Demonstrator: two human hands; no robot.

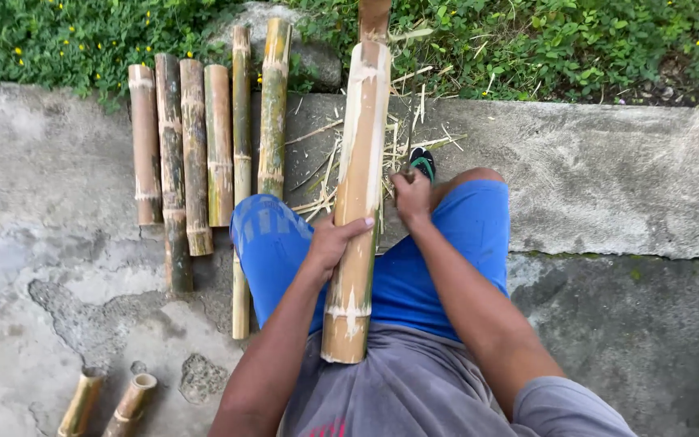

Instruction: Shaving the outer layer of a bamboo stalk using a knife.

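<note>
A thick bamboo section (359,186) lies lengthwise between my knees, its near end against my grey shirt and its far end pointing at the grass. My left hand (335,240) wraps around its left side at mid length. My right hand (411,197) is closed on a small tool held against the bamboo's right edge; the tool is mostly hidden by my fingers. The upper surface of the bamboo is pale where the skin is shaved off.
Several bamboo lengths (196,154) lie side by side on the concrete to my left. Two short bamboo pieces (111,405) lie at the bottom left. Thin shavings (325,174) are scattered ahead. Grass (544,40) borders the slab. A sandal (423,162) covers my right foot.
</note>
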